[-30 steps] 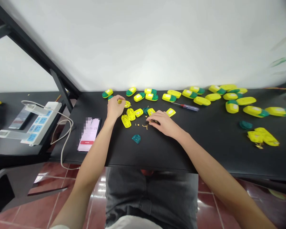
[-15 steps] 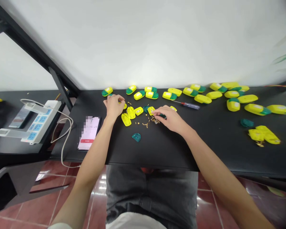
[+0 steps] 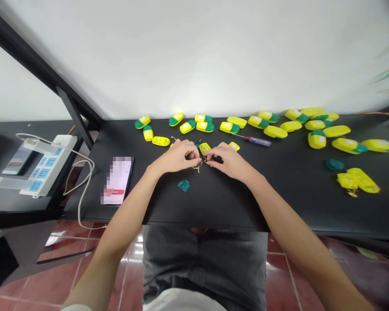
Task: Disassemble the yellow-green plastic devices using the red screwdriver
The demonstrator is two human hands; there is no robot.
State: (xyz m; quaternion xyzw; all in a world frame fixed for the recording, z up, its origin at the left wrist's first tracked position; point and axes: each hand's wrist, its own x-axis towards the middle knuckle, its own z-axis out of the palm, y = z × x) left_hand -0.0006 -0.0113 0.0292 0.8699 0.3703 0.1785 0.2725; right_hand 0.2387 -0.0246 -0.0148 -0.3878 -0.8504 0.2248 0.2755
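Note:
Over the middle of the desk, my left hand (image 3: pixel 181 156) is closed, fingers curled down towards small brass-coloured parts (image 3: pixel 198 168). What its fingertips hold, if anything, is hidden. Facing it, my right hand (image 3: pixel 227 159) has thumb and fingers pinched together just above the same parts; I cannot make out what is in them. A dark green piece (image 3: pixel 218 159) shows within the curl of that hand. Between the hands lies an open yellow shell (image 3: pixel 204 148). Another yellow half shell (image 3: pixel 161 141) rests left of my left hand, and a loose green cover (image 3: pixel 184 185) lies nearer me.
Several yellow-and-green cases (image 3: pixel 205 126) line the wall side. A screwdriver (image 3: pixel 258 141) lies beyond my right hand. Opened yellow shells (image 3: pixel 363 180) sit at far right. On the left are a phone (image 3: pixel 118 181), a white cable (image 3: pixel 84 190) and a power strip (image 3: pixel 50 166).
My left hand has moved right and nearer me, from the cases at the left to the small parts. A yellow-and-green case it was covering now shows. My right hand stays about the same place.

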